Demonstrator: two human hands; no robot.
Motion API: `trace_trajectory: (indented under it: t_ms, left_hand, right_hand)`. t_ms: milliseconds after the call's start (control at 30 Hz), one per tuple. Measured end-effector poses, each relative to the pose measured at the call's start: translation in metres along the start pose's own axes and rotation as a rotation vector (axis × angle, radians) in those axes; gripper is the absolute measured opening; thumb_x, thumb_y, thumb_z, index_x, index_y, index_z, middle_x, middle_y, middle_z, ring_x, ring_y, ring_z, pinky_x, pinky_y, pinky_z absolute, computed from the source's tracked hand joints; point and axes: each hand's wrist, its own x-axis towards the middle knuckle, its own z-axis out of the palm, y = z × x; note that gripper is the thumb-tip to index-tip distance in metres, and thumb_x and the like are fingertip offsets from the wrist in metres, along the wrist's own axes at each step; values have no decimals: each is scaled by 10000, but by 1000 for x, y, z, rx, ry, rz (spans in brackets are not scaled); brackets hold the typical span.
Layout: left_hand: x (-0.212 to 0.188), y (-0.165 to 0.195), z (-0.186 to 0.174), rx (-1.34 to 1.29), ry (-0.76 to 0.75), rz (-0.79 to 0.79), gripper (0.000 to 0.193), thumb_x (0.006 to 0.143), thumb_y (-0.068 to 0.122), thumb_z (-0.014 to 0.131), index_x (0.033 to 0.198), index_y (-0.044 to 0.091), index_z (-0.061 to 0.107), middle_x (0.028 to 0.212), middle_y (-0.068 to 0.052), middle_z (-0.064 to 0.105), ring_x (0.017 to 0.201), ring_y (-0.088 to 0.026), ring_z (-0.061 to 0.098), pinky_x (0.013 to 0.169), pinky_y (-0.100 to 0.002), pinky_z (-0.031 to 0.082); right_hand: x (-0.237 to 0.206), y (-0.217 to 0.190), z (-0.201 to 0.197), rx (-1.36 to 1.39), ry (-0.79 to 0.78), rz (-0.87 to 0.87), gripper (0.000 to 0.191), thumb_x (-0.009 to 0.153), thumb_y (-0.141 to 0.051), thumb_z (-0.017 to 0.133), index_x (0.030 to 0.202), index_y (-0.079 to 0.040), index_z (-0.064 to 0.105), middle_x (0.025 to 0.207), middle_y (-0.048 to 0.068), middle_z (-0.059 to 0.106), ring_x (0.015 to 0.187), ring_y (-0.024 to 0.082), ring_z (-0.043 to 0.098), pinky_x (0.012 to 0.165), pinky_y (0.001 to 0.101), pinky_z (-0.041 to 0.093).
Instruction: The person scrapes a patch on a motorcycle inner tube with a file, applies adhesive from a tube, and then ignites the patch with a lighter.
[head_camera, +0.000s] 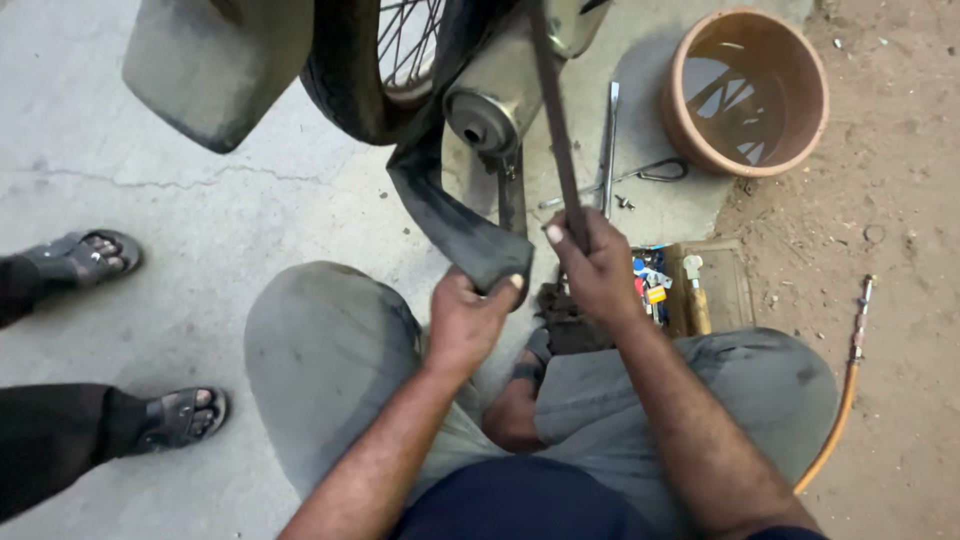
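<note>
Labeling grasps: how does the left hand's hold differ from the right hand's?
The left hand pinches the folded end of the wide, slack black inner tube, thumb on top; the right hand fists around a narrow, taut strip running upward. Left sits lower, right higher. Both are bare and shut, below the wheel.

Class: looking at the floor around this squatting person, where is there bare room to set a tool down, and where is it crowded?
Free: concrete between the mudflap, the sandalled feet and the knee; also dirt right of the basin. Crowded: tools by the exhaust, and the toolbox beside the right hand.
</note>
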Motion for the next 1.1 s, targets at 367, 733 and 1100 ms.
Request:
trace_trajectory:
  t_ms: [367,733,1100]
  left_hand:
    - [19,-19,-18,-550,-24,36,351,823,-56,665,1171,-10,652,1092,-35,698,987,-136,642,915,-303,509]
    - [18,-14,-17,-660,-60,-30,370,793,-70,672,1156,-3,685,1062,-48,717,960,-162,649,897,-315,501]
    - [17,-16,-9,-675,-107,8,317,815,-95,645,1116,-8,695,1041,-44,725,955,-141,651,887,-297,501]
  right_hand:
    - [-35,-18,-24,60,-71,187,241,946,-191,639,1099,-9,678,736,-29,584,615,70,506,541,251,419]
    - [-133,40,-23,370,-54,525,269,1000,-177,614,1173,28,631,698,20,562,563,87,485,504,250,402]
    - [-141,-14,-18,-148,-129,443,589,941,-213,646,1510,-143,509,634,-1,549,559,69,483,507,248,451]
